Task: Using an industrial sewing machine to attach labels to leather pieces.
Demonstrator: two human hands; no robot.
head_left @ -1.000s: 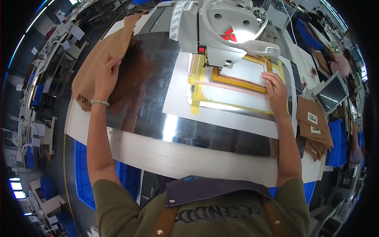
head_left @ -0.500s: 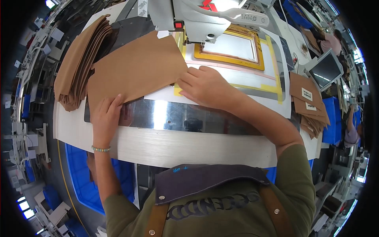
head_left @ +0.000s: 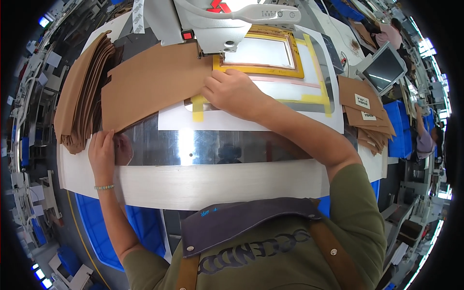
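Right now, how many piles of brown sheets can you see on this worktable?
2: the left pile, just beyond the left hand, and the right pile, near the screen. The brown sheet in the right hand is not counted; it may hide more.

Plain brown sheet, yellow frame, olive shirt.
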